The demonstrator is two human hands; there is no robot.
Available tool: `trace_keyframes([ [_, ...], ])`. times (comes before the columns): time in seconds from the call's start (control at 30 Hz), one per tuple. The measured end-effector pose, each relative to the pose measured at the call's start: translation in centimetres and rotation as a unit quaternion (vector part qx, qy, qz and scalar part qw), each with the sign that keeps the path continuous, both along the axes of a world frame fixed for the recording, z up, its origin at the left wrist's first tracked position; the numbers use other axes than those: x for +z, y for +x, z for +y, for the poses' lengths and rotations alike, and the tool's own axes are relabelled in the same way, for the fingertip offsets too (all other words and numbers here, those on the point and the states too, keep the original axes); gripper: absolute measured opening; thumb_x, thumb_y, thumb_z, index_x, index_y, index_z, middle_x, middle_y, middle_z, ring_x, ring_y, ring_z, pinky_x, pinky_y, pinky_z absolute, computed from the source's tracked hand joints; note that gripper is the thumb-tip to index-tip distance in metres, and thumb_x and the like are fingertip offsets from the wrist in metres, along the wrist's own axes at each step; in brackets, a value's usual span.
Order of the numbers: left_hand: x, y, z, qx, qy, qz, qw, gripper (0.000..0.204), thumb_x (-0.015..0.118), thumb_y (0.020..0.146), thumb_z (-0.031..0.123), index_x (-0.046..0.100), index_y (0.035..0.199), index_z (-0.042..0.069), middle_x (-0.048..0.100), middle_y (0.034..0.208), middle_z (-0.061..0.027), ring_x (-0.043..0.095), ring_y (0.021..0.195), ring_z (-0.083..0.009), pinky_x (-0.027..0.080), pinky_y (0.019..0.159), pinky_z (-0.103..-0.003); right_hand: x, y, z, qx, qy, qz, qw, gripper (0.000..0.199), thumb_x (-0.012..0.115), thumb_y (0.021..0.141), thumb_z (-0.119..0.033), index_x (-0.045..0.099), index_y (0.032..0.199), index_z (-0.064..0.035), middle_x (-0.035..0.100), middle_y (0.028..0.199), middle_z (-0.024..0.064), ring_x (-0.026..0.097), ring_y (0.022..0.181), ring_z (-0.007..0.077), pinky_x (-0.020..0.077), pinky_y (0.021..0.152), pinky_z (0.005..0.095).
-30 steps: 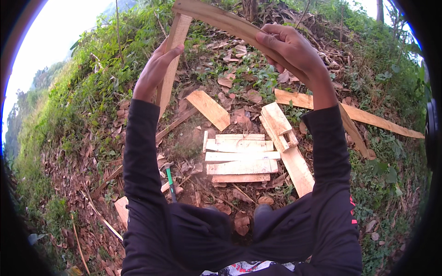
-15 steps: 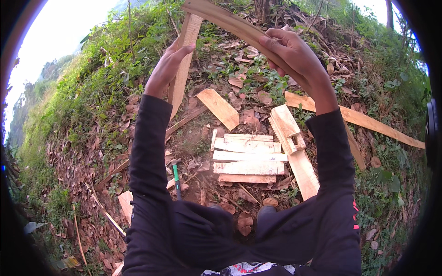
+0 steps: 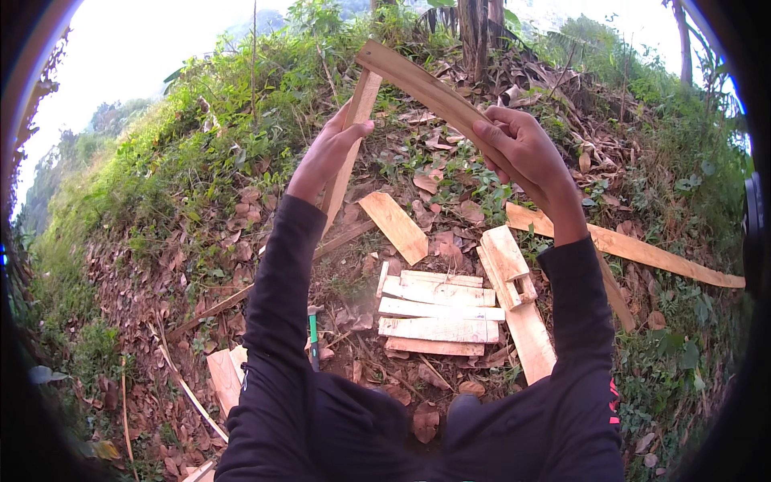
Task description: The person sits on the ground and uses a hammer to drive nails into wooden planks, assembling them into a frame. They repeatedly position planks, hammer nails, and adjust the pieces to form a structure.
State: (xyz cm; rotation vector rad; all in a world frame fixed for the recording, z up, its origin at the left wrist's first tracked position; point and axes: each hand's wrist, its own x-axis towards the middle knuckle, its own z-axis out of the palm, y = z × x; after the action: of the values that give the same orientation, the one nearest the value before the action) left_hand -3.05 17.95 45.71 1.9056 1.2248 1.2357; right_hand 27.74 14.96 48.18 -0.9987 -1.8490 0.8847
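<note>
Two wooden strips meet at a corner in front of me, raised above the ground and forming an upside-down V. My left hand (image 3: 328, 159) is closed around the shorter-looking left strip (image 3: 365, 95), thumb across its face. Along the right strip (image 3: 424, 87), my right hand (image 3: 530, 154) grips the lower part between thumb and fingers. The right strip overlaps the left one's top end, where a small dark spot shows. The right strip's lower end is hidden behind my hand and wrist.
Several short pale boards (image 3: 438, 329) lie in a row on leaf litter. A small wooden block piece (image 3: 504, 253) rests on a longer plank (image 3: 532, 345). Near my left forearm is a green-handled hammer (image 3: 313, 331). A loose board (image 3: 393, 226) and long plank (image 3: 642, 249) lie beyond.
The view has tilted up, so everything sits lower in the picture. My left hand and the strips' joined corner have shifted slightly right. Both hands keep their grip.
</note>
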Motion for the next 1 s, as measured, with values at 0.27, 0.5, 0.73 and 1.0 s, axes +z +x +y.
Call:
trace_keyframes([
  [0.27,1.3,0.7,-0.8,0.004,0.155,0.01,0.988,0.072,0.061,0.089,0.016,0.034,0.156,0.014,0.046,0.152,-0.0171,0.045,0.14,-0.0311,0.034,0.115,-0.039,0.8,0.5,-1.8,-0.03,0.068,0.01,0.997,0.031,0.076,0.089,-0.027,0.066,0.098,0.0004,0.058,0.058,0.0004,0.051,0.044,0.0051,0.0362,0.039,0.022],
  [0.5,1.7,1.6,-1.3,0.036,0.35,0.061,0.934,0.067,0.056,0.091,0.002,0.036,0.154,0.011,0.052,0.146,-0.0199,0.053,0.133,-0.0348,0.042,0.109,-0.04,0.9,0.8,-2.3,-0.057,0.088,-0.012,0.994,0.031,0.076,0.089,-0.027,0.067,0.1,0.0006,0.059,0.056,0.0006,0.049,0.042,0.0046,0.0335,0.038,0.0222],
  [0.73,2.8,1.6,-2.2,0.022,0.36,0.065,0.93,0.075,0.053,0.086,-0.009,0.037,0.154,0.018,0.051,0.147,-0.0179,0.055,0.128,-0.0384,0.048,0.105,-0.044,2.0,1.2,-3.1,-0.055,0.073,-0.016,0.996,0.032,0.077,0.088,-0.026,0.067,0.102,0.0017,0.058,0.056,0.0001,0.048,0.042,0.0043,0.0327,0.038,0.0223],
  [1.0,3.6,2.0,-2.9,0.004,0.35,0.076,0.934,0.077,0.053,0.085,-0.01,0.038,0.154,0.02,0.051,0.146,-0.0174,0.057,0.126,-0.0376,0.049,0.104,-0.043,3.0,2.8,-3.9,-0.089,0.075,-0.01,0.993,0.04,0.08,0.086,-0.026,0.065,0.109,0.0044,0.06,0.058,0.0019,0.049,0.042,0.0053,0.0333,0.038,0.0227],
])
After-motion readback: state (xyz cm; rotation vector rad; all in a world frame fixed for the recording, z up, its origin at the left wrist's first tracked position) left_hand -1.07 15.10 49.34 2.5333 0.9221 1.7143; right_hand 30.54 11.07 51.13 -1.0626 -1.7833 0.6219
